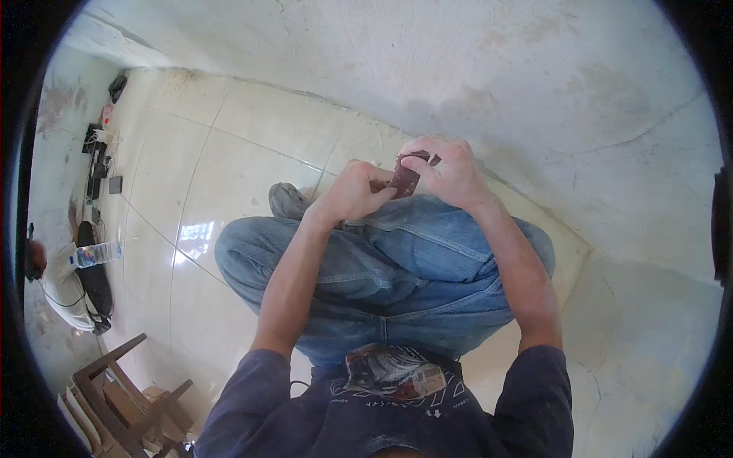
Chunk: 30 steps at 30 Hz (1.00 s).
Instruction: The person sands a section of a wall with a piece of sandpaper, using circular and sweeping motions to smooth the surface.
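Note:
A dark reddish-brown piece of sheet material [406, 182], bent or folded and looking like sandpaper, is held up between both hands above my crossed legs in blue jeans [389, 269]. My left hand [363, 192] pinches its left end between thumb and fingers. On the upper right, my right hand [444, 169] grips it, thumb on its face and fingers curled behind; pale dust coats the skin. Part of the piece is hidden by the fingers.
A pale, patched wall [515, 74] rises just past my hands from the tiled floor [189, 172]. At the far left another person [69, 286] sits near a clear plastic bottle [100, 255]; chargers and a cable lie along that wall. A wooden frame [120, 395] stands at the lower left.

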Motion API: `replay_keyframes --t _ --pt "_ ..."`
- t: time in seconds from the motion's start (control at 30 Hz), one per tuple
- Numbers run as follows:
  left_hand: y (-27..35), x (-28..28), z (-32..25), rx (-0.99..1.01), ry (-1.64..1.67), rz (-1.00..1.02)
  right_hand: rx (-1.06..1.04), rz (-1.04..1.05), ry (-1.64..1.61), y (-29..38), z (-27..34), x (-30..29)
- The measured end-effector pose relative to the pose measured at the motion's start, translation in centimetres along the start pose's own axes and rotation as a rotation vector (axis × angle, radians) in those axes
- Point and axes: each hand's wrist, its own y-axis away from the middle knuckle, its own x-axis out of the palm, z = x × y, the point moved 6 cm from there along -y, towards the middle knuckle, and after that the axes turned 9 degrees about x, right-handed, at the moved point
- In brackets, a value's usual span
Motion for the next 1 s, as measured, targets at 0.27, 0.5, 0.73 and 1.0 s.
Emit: replay_keyframes --t 0.27,0.5,0.73,1.0 --pt "-0.04 -0.05 -0.40 0.046 0.006 -0.014 -0.020 -0.007 0.027 0.08 0.07 -0.01" --pt "-0.11 0.31 0.21 0.020 -0.045 0.031 0.017 -0.015 -0.042 0.01 -0.18 0.06" --pt "-0.11 0.18 -0.32 0.049 -0.083 0.055 -0.058 0.000 0.111 0.08 0.09 -0.19" --pt "-0.12 0.57 0.46 -0.019 -0.057 0.099 0.045 0.026 0.086 0.09 -0.33 -0.05"
